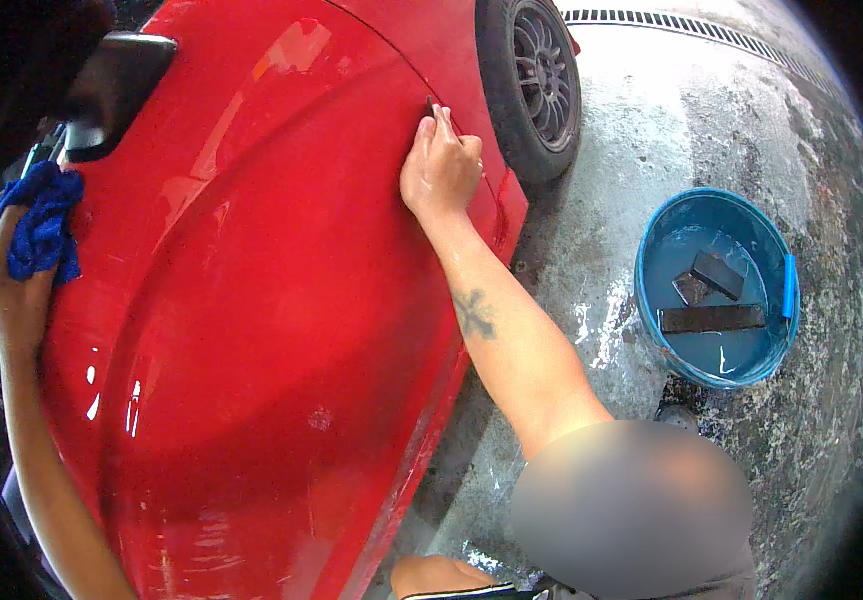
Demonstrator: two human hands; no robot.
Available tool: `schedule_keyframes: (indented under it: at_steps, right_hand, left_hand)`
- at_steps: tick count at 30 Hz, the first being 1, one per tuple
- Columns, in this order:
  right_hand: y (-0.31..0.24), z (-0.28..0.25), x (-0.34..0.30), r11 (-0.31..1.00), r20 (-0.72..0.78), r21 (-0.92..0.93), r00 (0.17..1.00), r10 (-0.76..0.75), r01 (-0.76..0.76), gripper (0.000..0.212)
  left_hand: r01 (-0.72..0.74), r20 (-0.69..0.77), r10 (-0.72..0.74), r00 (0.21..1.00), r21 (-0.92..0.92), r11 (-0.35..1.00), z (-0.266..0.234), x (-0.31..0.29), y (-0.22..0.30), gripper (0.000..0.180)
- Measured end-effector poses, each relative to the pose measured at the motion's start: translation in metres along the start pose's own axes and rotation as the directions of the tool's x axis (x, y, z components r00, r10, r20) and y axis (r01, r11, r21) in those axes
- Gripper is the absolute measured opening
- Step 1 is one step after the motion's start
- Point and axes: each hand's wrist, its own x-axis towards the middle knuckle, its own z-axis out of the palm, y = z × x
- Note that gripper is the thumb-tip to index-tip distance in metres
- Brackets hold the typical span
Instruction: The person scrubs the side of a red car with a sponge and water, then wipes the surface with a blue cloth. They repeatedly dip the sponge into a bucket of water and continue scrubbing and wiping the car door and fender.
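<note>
My left hand clasps blue cloth, likely bunched for grip; my right hand, fingers together, at the red panel edge.

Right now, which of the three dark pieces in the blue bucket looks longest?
The dark bar lowest in the picture; the topmost block and the smallest piece look shorter.

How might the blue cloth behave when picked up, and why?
The blue cloth is probably floppy, since it bunches into folds in the left hand. Its fuzzy-looking surface seems unlikely to slip easily, and its small bundle is likely light.
</note>
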Motion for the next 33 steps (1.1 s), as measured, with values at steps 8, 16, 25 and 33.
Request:
schedule_keyframes:
  at_steps: [8,16,25,33]
  right_hand:
    - [0.118,-0.012,-0.057,0.793,0.126,-0.251,0.793,0.596,-0.556,0.048]
    - [-0.057,-0.008,0.032,0.976,0.044,0.027,0.975,-0.216,0.215,0.044]
    - [-0.110,-0.030,-0.008,0.932,0.005,0.078,0.935,-0.355,0.354,0.044]
    - [-0.230,-0.092,-0.177,0.575,0.032,0.448,0.631,-0.775,0.684,0.053]
  left_hand:
    - [0.055,-0.036,-0.052,0.998,0.072,0.996,-0.003,0.015,0.047,0.053]
    - [0.060,-0.030,-0.058,0.998,0.071,0.996,-0.019,0.012,0.049,0.051]
    - [0.014,-0.045,-0.012,0.999,0.054,0.998,-0.032,0.030,0.081,0.044]
    - [0.010,-0.073,-0.006,0.997,0.053,0.999,-0.028,0.020,0.082,0.046]
